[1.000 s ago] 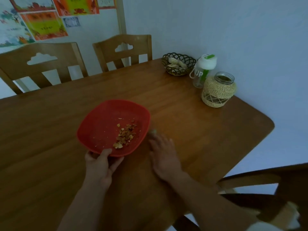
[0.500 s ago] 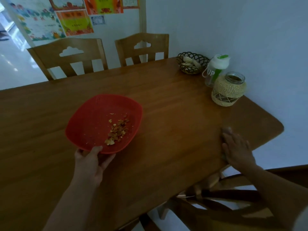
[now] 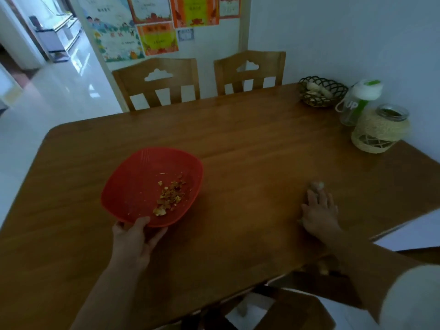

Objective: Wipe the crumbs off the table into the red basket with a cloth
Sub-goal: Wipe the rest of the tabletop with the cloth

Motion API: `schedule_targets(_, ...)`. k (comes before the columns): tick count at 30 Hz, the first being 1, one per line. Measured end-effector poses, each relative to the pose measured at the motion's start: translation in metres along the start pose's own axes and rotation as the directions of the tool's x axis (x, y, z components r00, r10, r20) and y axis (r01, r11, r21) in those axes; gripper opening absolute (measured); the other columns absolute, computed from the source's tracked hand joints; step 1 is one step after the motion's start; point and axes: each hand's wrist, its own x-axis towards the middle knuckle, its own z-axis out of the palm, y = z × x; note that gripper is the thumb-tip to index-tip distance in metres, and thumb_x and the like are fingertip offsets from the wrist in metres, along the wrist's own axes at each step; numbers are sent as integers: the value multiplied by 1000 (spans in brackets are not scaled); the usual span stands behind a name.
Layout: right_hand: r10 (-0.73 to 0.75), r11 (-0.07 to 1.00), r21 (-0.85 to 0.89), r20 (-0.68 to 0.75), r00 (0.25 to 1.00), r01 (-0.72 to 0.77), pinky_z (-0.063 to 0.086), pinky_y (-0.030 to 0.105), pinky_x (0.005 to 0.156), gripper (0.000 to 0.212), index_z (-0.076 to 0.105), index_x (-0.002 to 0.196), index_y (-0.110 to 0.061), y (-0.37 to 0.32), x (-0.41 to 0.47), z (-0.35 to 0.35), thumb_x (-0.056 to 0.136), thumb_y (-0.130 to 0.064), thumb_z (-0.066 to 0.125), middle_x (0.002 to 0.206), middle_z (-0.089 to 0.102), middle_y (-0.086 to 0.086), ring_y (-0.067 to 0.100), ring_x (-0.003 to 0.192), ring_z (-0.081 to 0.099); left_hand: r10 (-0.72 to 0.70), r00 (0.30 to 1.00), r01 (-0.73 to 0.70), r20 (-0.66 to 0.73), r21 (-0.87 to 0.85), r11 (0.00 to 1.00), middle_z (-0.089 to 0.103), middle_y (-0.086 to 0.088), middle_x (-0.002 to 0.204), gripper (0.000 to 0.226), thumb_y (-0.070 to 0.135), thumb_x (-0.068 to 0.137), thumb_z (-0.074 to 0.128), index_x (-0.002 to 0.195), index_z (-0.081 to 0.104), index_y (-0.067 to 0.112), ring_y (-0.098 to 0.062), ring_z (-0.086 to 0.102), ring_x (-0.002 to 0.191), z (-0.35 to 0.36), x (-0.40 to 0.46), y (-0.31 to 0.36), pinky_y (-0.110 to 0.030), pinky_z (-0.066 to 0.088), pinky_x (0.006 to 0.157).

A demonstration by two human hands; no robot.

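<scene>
Fingers (image 3: 320, 198) of the right hand (image 3: 319, 210) lie flat, pressing a soft, limp pale cloth (image 3: 317, 185); left hand (image 3: 133, 239) pinches the light red plastic basket (image 3: 142, 177) by its rim.

Bare table (image 3: 250, 167) lies between red basket (image 3: 142, 177) and right hand (image 3: 320, 211); twine-wrapped jar (image 3: 379, 131) stands beyond.

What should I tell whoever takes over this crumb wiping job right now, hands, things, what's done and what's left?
Left hand: grips the near rim of the red basket, thumb over the edge.
Right hand: flat on the wooden table, pressing the cloth; only a pale bit shows past the fingertips.
Done: a pile of crumbs already lies in the basket.
Left: no loose crumbs can be made out on the dim table, so check the right side near the hand, sweep anything there toward the basket, then put cloth and basket down.
</scene>
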Motion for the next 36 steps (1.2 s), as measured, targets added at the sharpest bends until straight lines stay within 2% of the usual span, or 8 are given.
schedule_targets(4, 23, 1000, -8, 68, 997, -23, 1, 51, 117, 67, 11, 152, -17, -58, -5, 7, 97, -33, 45, 160, -13, 11, 34, 146, -15, 49, 998, -49, -29, 11, 999, 44, -7, 149, 68, -4, 94, 57, 150, 32, 23, -32, 53, 128, -56, 18, 30, -45, 57, 68)
schedule_targets(11, -205, 978, 31, -14, 979, 205, 2, 50, 119, 59, 14, 151, -22, -192, -28, 57, 98, -30, 39, 162, -1, 7, 30, 148, -6, 72, 994, -72, -86, 4, 997, 50, -6, 136, 69, -3, 93, 60, 149, 32, 24, -27, 60, 108, -151, 51, 73, -39, 63, 56)
schedule_targets(17, -336, 941, 27, -13, 942, 336, 3, 49, 119, 57, 16, 151, -22, -279, -49, 90, 99, -29, 39, 162, 2, 5, 28, 149, -3, 64, 992, -66, -109, -16, 998, 52, -3, 123, 67, -2, 93, 60, 149, 34, 26, -26, 59, 104, -204, 72, 96, -37, 62, 53)
schedule_targets(21, -396, 916, 62, -29, 918, 397, 3, 48, 120, 48, 20, 150, -22, -329, -63, 110, 103, -31, 24, 162, 4, 5, 27, 149, -2, 104, 990, -106, -100, -17, 994, 52, -7, 133, 60, -3, 94, 58, 145, 38, 20, -31, 58, 116, -235, 79, 113, -38, 62, 56)
schedule_targets(26, -475, 879, 24, -2, 880, 475, 3, 46, 120, 47, 22, 150, -22, -390, -85, 134, 103, -30, 24, 162, 5, 3, 26, 149, -2, 111, 984, -120, -138, -55, 991, 48, -12, 137, 62, -2, 95, 57, 149, 34, 20, -32, 60, 109, -276, 86, 137, -38, 63, 56)
schedule_targets(29, -525, 851, -1, 10, 851, 525, 3, 45, 121, 47, 21, 150, -24, -422, -102, 151, 103, -32, 23, 162, 5, 2, 26, 149, -1, 140, 979, -150, -149, -60, 987, 49, -18, 141, 61, -5, 94, 57, 147, 35, 15, -36, 62, 111, -296, 87, 148, -37, 64, 61)
schedule_targets(32, -565, 824, -18, 47, 824, 566, 1, 44, 121, 48, 19, 150, -26, -456, -120, 171, 103, -32, 22, 162, 2, 0, 25, 149, -3, 150, 976, -165, -160, -84, 983, 50, -21, 141, 59, -6, 94, 56, 145, 36, 13, -37, 67, 102, -320, 88, 161, -38, 64, 66)
schedule_targets(36, -591, 803, -32, 80, 803, 595, 1, 43, 121, 49, 17, 150, -28, -492, -146, 193, 102, -32, 25, 162, 2, -1, 24, 149, -2, 150, 967, -178, -206, -122, 976, 52, -21, 140, 60, -6, 94, 55, 147, 36, 14, -39, 68, 99, -353, 87, 168, -37, 64, 63)
